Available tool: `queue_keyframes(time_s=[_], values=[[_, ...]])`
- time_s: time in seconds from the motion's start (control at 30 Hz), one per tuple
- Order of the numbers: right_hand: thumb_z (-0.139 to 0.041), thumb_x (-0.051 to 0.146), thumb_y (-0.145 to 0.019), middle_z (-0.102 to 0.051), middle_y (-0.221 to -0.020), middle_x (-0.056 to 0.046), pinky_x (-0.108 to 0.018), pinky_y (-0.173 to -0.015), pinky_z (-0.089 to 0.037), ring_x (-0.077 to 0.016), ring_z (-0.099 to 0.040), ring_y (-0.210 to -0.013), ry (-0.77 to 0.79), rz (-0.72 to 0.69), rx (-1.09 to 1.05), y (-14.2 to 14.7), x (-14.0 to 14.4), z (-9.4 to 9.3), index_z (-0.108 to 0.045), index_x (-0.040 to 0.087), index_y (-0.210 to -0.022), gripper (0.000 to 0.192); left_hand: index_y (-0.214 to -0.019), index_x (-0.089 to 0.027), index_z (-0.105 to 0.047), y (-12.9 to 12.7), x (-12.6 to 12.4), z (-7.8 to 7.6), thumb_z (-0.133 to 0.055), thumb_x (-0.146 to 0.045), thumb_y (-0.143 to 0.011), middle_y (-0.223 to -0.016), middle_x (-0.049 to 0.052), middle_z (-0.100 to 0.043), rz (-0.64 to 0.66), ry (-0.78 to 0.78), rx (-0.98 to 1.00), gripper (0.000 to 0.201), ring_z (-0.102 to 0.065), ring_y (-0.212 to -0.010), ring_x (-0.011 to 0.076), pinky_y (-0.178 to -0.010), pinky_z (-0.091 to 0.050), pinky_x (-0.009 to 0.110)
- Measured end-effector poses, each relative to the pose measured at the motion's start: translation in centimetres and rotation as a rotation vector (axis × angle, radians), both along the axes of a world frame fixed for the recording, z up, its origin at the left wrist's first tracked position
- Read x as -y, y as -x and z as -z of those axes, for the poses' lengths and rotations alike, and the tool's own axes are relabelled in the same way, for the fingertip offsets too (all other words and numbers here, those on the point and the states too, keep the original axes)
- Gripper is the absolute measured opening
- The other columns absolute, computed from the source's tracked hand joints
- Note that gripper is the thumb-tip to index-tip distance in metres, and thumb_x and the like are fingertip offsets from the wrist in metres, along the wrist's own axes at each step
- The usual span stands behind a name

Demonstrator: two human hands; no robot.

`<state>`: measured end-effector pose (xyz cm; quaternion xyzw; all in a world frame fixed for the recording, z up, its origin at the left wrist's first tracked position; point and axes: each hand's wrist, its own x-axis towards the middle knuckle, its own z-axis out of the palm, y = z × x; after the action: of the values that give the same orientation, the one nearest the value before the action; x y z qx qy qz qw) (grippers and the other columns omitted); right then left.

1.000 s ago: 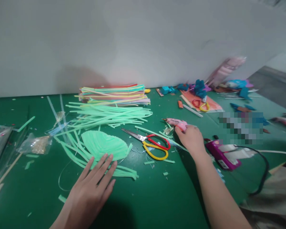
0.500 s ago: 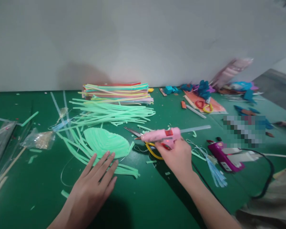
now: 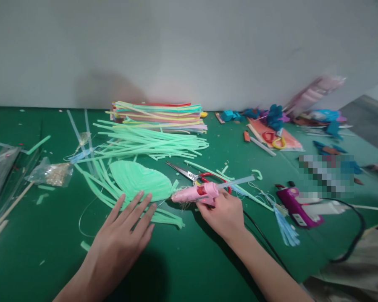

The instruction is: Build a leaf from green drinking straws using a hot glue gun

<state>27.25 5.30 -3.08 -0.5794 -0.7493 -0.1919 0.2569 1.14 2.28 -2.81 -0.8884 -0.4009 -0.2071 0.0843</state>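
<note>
My right hand point(image 3: 223, 214) grips a pink glue gun point(image 3: 196, 193) with a clear glue stick sticking out its back; its nozzle points left, close to the right tip of a pale green leaf shape point(image 3: 139, 181) made of strips. My left hand point(image 3: 123, 238) lies flat, fingers spread, with the fingertips on the near edge of that leaf. Red and yellow handled scissors point(image 3: 192, 175) lie just behind the glue gun on the green table point(image 3: 189, 260).
A stack of coloured strips point(image 3: 159, 115) and loose pale green strips point(image 3: 145, 144) lie behind the leaf. A purple glue gun point(image 3: 294, 203) with a black cord sits at right. Blue and orange craft scraps point(image 3: 271, 126) crowd the far right; clear bags point(image 3: 50, 174) lie at left.
My right hand picked the pink glue gun up from the right and carried it left, down to the leaf's right tip. My left hand stayed on the leaf.
</note>
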Motion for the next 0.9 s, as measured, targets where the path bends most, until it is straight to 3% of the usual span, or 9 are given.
queue_keyframes(time_s=[0.43,0.9], values=[[-0.054,0.027,-0.077,-0.065,-0.056,-0.006,-0.027,-0.046,-0.037,-0.0176,-0.057,-0.045,0.011,-0.041,-0.029,0.23,0.21,-0.10,-0.062,0.018,-0.063,0.019,-0.120,-0.012,-0.068,-0.01,0.22,0.14,-0.047,-0.021,-0.097,-0.138,0.016,-0.059,-0.030,0.041,0.022,0.032,-0.052,-0.131,0.0322,-0.116,-0.030,0.055],[-0.049,0.026,-0.080,-0.061,-0.051,-0.005,-0.026,-0.044,-0.035,-0.0152,-0.055,-0.041,-0.079,-0.032,0.032,0.23,0.14,-0.11,-0.059,0.017,-0.053,0.031,-0.122,-0.013,-0.067,0.04,0.18,0.19,-0.046,-0.022,-0.098,-0.136,0.014,-0.061,-0.025,0.022,0.000,0.033,-0.053,-0.130,0.0322,-0.115,-0.031,0.055]])
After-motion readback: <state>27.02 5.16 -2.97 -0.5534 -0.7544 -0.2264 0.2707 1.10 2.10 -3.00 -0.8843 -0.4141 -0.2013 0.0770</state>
